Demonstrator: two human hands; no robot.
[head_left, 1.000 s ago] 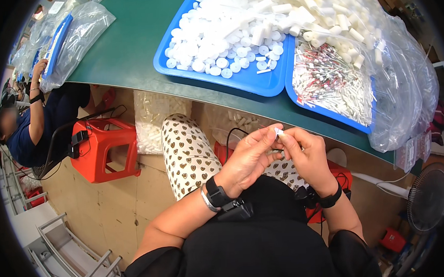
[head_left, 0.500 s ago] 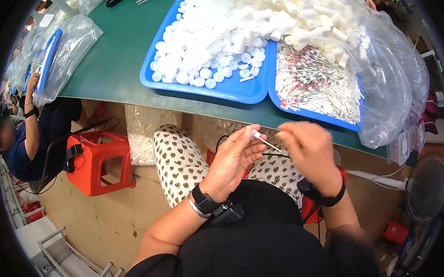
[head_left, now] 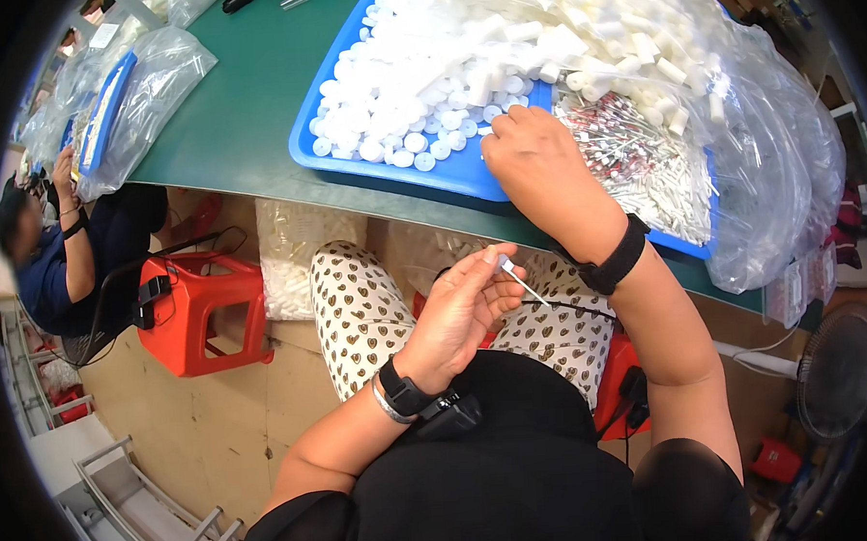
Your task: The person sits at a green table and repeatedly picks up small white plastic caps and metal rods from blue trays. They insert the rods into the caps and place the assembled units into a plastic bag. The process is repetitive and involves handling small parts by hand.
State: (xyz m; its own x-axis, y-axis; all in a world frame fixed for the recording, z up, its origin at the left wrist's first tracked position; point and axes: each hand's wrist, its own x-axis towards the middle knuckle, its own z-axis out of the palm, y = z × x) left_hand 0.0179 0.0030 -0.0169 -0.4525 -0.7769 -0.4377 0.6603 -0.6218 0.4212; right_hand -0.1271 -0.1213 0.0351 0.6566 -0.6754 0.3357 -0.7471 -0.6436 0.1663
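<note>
Above my lap, my left hand (head_left: 459,308) pinches a thin white stick with a small white piece at its upper end (head_left: 522,279). My right hand (head_left: 535,155) reaches over the near right part of a blue tray (head_left: 430,181) heaped with small white discs (head_left: 402,159). Its fingers are bent downward, and their tips are hidden, so what they touch cannot be made out. Beside that hand, a second blue tray (head_left: 689,247) carries a pile of thin white sticks (head_left: 668,202), some with red and dark parts.
White foam-like cylinders (head_left: 627,44) in clear plastic lie across both trays' far side. A clear bag (head_left: 778,178) hangs at the table's right end. A red stool (head_left: 203,310) stands left, near a seated person (head_left: 50,249). A fan (head_left: 839,369) is at right.
My right hand has gone from beside the left hand, up and forward to the disc tray. The left hand still holds the stick in about the same place. The view has shifted slightly.
</note>
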